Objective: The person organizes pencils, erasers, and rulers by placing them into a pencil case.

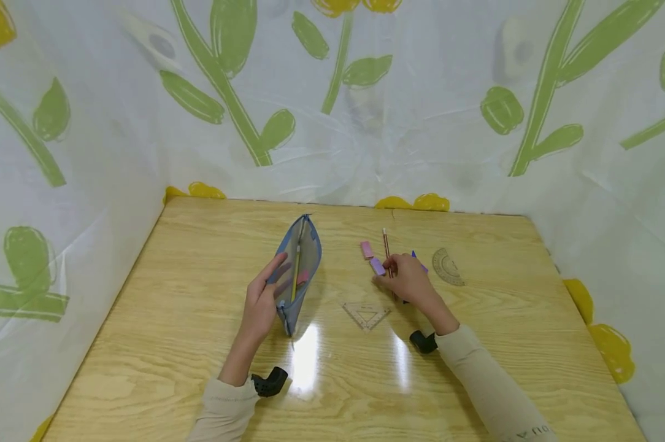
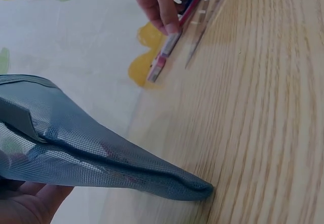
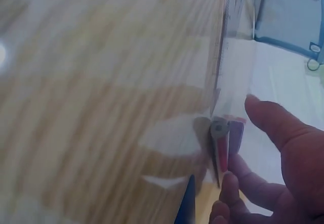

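My left hand grips a blue mesh pencil case by its left side, the zip spread wide. Inside the case lie a yellow pencil and a pink piece. My right hand is at a purple eraser, thumb and fingers on either side of it; in the right wrist view a gap shows between thumb and eraser. A pink eraser lies just beyond. Beneath the right hand runs a dark red striped pencil. A blue object is partly hidden by that hand.
A clear triangular set square lies between the hands, nearer the front. To the right is a clear protractor. White sheeting with printed flowers stands behind and beside the wooden table.
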`<action>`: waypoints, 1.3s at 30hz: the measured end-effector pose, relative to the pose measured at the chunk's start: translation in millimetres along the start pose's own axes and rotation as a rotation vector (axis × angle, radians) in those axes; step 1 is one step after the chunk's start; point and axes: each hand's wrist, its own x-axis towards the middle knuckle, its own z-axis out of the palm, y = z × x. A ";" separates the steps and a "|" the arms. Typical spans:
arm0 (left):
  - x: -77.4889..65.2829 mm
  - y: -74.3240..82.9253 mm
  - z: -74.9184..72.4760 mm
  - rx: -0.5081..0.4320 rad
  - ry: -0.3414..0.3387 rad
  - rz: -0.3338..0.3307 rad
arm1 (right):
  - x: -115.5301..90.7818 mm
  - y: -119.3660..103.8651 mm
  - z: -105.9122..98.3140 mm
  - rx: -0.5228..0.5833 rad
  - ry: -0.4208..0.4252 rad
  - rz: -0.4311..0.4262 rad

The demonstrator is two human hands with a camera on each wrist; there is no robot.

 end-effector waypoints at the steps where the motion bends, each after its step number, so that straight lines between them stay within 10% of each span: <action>1: -0.4 0.2 -0.3 0.001 0.002 0.003 | -0.1 -2.0 -0.4 -0.016 0.005 0.001; 26: -8.9 3.7 -1.0 0.059 0.010 -0.005 | 3.7 -15.9 1.8 -0.156 0.051 0.032; 39: -6.3 4.6 -0.2 0.023 0.002 -0.013 | -16.7 -48.1 -4.5 0.184 0.032 -0.080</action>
